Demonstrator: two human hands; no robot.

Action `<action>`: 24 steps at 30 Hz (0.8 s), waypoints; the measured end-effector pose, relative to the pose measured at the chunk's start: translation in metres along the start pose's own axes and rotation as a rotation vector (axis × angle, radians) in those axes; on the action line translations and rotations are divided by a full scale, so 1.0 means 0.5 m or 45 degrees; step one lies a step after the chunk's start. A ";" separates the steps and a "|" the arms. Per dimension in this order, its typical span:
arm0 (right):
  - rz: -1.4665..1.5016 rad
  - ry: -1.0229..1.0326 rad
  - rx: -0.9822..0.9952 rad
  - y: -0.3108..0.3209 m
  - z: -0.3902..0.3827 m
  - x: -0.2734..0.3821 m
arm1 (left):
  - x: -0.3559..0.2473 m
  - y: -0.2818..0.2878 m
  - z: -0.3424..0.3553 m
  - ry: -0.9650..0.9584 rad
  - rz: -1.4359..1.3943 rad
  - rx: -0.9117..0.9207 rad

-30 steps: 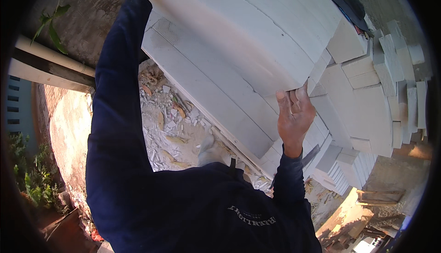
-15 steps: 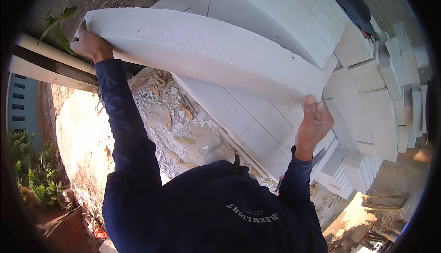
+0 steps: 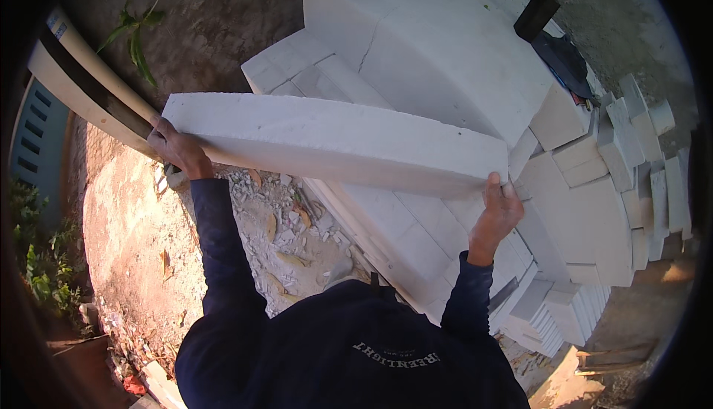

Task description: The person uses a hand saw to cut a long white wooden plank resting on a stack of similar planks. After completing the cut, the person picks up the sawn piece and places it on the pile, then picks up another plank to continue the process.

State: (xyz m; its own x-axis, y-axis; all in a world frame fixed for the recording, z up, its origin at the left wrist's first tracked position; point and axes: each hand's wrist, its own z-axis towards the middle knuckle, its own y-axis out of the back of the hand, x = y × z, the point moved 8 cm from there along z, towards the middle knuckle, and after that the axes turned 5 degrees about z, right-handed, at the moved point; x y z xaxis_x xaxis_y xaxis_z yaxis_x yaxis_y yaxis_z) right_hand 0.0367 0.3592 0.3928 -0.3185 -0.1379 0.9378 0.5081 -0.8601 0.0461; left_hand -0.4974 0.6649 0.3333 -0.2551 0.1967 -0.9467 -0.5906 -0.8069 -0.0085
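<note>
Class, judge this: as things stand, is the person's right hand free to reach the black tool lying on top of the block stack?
Probably not. The right hand grips one end of the long white block, the left hand the other. The black tool lies beyond the big block, across the stack.

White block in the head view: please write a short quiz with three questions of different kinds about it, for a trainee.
1. True or false: both hands grip the white block.
2. Which end does the left hand hold? A) the end near the pipes B) the end near the black tool
3. Fill in: under the lifted block, beside the stack, the ground is strewn with white ____.

Key: 1. True; the right hand holds the other end. 2. A. 3. rubble.
</note>
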 end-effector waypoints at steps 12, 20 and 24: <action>0.136 0.136 0.033 -0.011 0.000 -0.013 | 0.375 -0.183 0.125 0.600 0.076 1.341; 0.169 0.277 -0.350 -0.025 -0.003 -0.028 | 0.293 -0.108 0.073 0.344 0.195 1.173; 0.246 0.230 -0.441 0.006 -0.004 -0.023 | 0.230 0.018 -0.007 0.190 0.258 1.074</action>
State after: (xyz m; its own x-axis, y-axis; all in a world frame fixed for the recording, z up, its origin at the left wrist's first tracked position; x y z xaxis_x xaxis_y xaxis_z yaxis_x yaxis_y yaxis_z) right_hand 0.0402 0.3572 0.3814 -0.3945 -0.3695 0.8413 0.2834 -0.9199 -0.2712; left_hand -0.5292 0.6783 0.2231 -0.3486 -0.0278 -0.9369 -0.9285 -0.1263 0.3492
